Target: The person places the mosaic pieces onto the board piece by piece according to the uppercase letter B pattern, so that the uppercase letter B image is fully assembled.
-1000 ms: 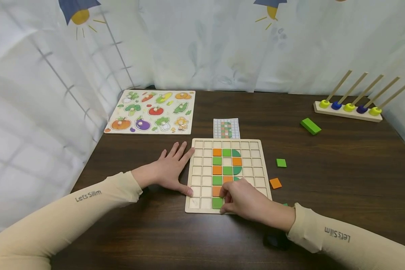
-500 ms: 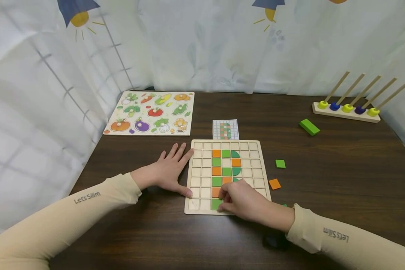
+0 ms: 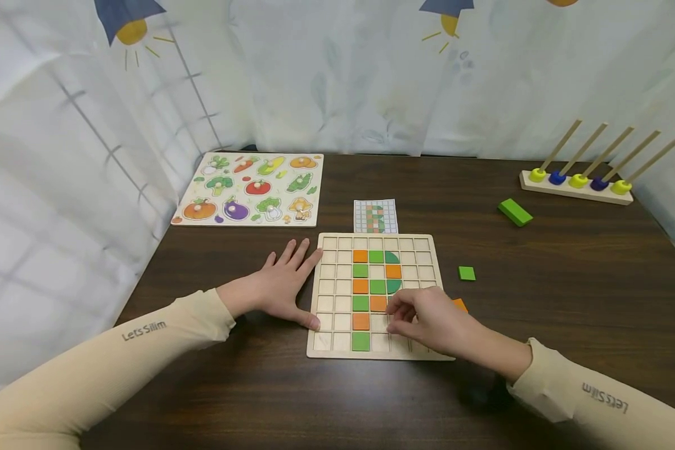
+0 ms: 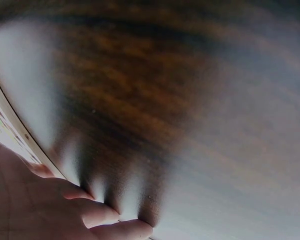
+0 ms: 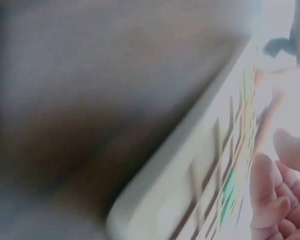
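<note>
On the dark table lies a wooden grid board with square cells. Orange and green square tiles fill one column, and more tiles sit beside it, including an orange tile and teal rounded pieces. My left hand lies spread at the board's left edge, fingertips and thumb touching it. Over the lower right of the board hovers my right hand, fingers loosely bent and thumb apart from them. Nothing shows between them in the right wrist view, where the hand is close beside the board. It hides some cells.
A small pattern card lies behind the board. Loose green tile and partly hidden orange tile lie to the right. Further back are a green block, a peg stand with rings, and a vegetable puzzle.
My right hand has left the bottom green tile and moved right, uncovering it and the cell beside it. The left hand stays at the board's edge.
</note>
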A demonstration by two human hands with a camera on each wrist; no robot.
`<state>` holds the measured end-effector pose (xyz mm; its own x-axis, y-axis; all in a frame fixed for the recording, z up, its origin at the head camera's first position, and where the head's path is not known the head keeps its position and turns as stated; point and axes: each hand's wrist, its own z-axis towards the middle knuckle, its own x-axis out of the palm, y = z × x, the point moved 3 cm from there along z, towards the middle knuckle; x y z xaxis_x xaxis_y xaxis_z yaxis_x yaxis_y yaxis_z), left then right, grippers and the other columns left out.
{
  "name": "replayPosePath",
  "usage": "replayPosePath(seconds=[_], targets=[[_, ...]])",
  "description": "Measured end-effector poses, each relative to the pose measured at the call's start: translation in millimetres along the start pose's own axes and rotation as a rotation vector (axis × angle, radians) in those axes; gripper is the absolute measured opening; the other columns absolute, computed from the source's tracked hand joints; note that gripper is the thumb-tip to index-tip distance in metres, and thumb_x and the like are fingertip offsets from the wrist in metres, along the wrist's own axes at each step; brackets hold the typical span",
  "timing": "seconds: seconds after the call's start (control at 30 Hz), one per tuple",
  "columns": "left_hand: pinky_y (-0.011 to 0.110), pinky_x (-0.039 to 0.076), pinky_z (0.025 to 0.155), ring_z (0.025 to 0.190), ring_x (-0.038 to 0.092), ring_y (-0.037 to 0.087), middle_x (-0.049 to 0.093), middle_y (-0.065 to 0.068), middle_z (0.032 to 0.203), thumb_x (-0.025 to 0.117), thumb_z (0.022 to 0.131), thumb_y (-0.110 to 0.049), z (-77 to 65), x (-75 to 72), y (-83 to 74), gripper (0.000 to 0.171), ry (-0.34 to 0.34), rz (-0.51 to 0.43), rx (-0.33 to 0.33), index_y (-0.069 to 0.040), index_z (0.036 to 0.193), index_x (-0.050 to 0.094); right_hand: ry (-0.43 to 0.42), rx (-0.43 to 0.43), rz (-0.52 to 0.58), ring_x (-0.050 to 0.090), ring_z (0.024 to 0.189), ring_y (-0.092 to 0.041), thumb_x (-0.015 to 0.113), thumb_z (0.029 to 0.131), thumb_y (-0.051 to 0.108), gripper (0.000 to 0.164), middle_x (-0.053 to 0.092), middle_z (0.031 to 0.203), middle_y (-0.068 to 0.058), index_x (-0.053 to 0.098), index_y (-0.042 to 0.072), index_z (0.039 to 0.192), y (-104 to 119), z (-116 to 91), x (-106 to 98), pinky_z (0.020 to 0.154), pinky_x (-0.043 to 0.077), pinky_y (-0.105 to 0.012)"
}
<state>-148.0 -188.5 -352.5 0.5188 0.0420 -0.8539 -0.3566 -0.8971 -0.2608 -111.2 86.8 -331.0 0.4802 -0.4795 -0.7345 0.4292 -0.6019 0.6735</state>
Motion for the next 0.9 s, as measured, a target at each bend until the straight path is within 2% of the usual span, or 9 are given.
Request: replayPosePath(seconds=[0.3, 0.53, 0.73, 0.9], targets=[[0.078, 0.011, 0.116, 0.157, -0.003, 0.051, -0.003, 0.026, 0.171, 0.076, 0.074, -0.074, -0.5, -0.2, -0.6, 0.134, -0.002, 0.003, 0.006, -0.007, 0.165, 0.004, -0.107, 0.094, -0.056, 0.06, 0.073, -0.006, 0.082, 0.087, 0.01, 0.018, 0.069, 0.083, 0.004, 0.072, 0.005, 0.101, -44.5, -19.3, -42.3, 0.063, 0.052, -0.021], [0.077, 0.011, 0.116, 0.157, -0.004, 0.05, -0.004, 0.025, 0.171, 0.076, 0.073, -0.075, -0.1, -0.4, 0.0, 0.135, -0.001, 0.01, 0.001, -0.008, 0.166, 0.003, -0.158, 0.149, -0.097, 0.063, 0.078, -0.005, 0.08, 0.089, 0.014, 0.021, 0.072, 0.09, 0.003, 0.073, 0.007, 0.107, -79.9, -37.7, -67.7, 0.067, 0.054, -0.022], [0.077, 0.011, 0.117, 0.157, -0.005, 0.049, -0.004, 0.025, 0.171, 0.075, 0.073, -0.076, 0.5, 0.8, 0.7, 0.136, 0.005, 0.011, -0.003, -0.008, 0.166, 0.003, -0.081, 0.165, -0.061, 0.06, 0.08, -0.001, 0.08, 0.088, 0.013, 0.025, 0.072, 0.095, 0.003, 0.072, 0.007, 0.111, -103.7, -47.7, -67.4, 0.067, 0.051, -0.022], [0.077, 0.011, 0.117, 0.157, -0.006, 0.049, -0.005, 0.025, 0.171, 0.075, 0.073, -0.075, -0.1, -0.4, 0.2, 0.135, 0.008, 0.006, -0.003, -0.008, 0.166, 0.002, -0.009, 0.146, -0.029, 0.057, 0.078, -0.002, 0.082, 0.087, 0.014, 0.032, 0.068, 0.093, 0.003, 0.071, 0.006, 0.115, -111.4, -48.5, -60.1, 0.064, 0.05, -0.023]])
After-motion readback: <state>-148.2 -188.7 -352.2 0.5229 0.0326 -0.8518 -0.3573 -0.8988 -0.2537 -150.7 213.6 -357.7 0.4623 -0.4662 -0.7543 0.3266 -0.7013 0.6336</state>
